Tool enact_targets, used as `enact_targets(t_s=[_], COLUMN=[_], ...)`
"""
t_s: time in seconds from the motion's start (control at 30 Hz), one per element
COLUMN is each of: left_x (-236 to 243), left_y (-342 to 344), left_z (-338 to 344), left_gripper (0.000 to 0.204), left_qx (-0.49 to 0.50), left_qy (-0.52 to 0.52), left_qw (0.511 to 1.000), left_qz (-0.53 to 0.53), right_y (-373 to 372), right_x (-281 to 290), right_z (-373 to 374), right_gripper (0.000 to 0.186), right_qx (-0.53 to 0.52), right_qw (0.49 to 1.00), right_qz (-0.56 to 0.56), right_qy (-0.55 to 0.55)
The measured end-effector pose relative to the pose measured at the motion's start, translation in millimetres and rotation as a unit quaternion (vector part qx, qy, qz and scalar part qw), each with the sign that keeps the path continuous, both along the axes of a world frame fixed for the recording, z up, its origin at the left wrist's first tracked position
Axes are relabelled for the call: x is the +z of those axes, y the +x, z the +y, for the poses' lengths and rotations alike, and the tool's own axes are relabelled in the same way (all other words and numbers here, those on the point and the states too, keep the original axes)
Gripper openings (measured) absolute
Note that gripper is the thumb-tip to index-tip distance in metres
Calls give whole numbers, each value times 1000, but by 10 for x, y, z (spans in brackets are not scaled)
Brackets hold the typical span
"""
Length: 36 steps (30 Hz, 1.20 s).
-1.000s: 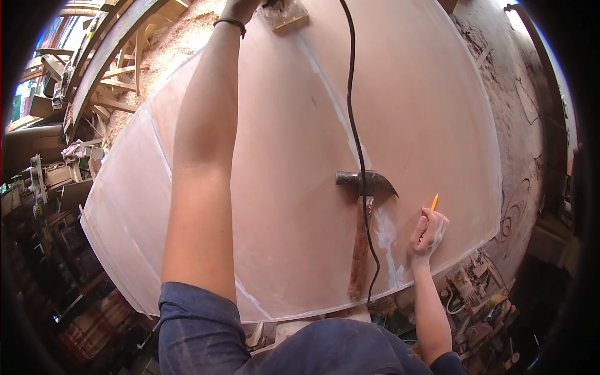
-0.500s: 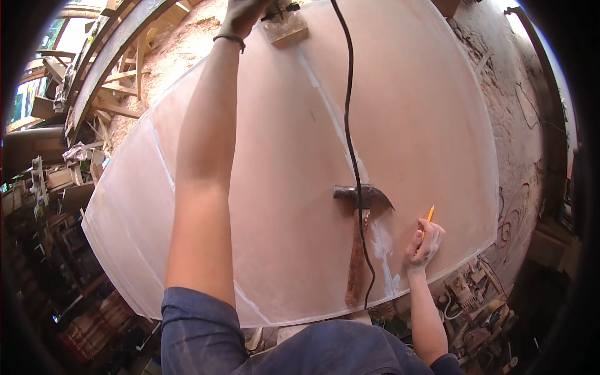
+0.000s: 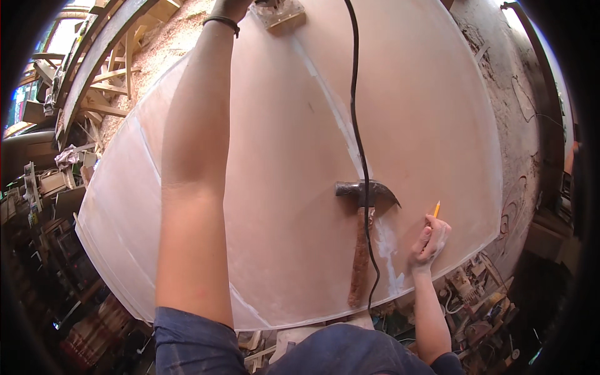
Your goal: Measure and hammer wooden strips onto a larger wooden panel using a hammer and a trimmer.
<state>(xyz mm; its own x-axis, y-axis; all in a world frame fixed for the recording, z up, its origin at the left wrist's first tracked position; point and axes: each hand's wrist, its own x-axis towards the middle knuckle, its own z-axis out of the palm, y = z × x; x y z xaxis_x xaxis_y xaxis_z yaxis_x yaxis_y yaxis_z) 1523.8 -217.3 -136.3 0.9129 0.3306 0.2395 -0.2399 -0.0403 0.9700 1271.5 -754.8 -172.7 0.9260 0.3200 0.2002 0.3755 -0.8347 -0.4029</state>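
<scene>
My left arm stretches far forward across a large pale pinkish panel [image 3: 287, 125]. At the upper edge, my left hand [image 3: 232, 9] closes on a dusty, square-based power sander [image 3: 279, 17]; most of its fingers are cut off by the picture's edge. My right hand [image 3: 431, 240] rests near the panel's near right side, its fingers closed round a yellow pencil [image 3: 437, 209] pointing away from me. Just left of that hand lies a claw hammer [image 3: 360, 250] with a dark head and worn wooden handle. A black cord [image 3: 355, 94] runs down the panel and over the hammer.
White filler seams [image 3: 337, 122] cross the panel. Wooden beams and scraps [image 3: 94, 81] stand at the far left beside a heap of sawdust [image 3: 165, 50]. A rough wall [image 3: 500, 119] borders the right side. Clutter [image 3: 478, 306] lies below the panel's near right edge.
The view has shifted slightly. My left hand and the sander sit a little higher and further left in the picture. My right hand still holds the pencil; the hammer stays on the panel.
</scene>
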Motion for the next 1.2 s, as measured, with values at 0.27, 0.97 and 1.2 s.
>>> enact_targets(t_s=[0.27,0.97,1.2], left_x=[-42,71,6], left_y=[47,-34,-4], left_z=[67,41,69], left_gripper=[28,24,36], left_qx=[10,-63,-6], left_qy=[56,51,46], left_qw=[998,997,998], left_qz=[-36,9,34], right_y=[-21,-28,117], right_x=[-20,-7,306], right_z=[-26,-48,804], right_gripper=[33,29,31], right_qx=[-9,9,-38], right_qw=[1000,1000,923], right_qz=[11,-5,32], right_qy=[7,-4,381])
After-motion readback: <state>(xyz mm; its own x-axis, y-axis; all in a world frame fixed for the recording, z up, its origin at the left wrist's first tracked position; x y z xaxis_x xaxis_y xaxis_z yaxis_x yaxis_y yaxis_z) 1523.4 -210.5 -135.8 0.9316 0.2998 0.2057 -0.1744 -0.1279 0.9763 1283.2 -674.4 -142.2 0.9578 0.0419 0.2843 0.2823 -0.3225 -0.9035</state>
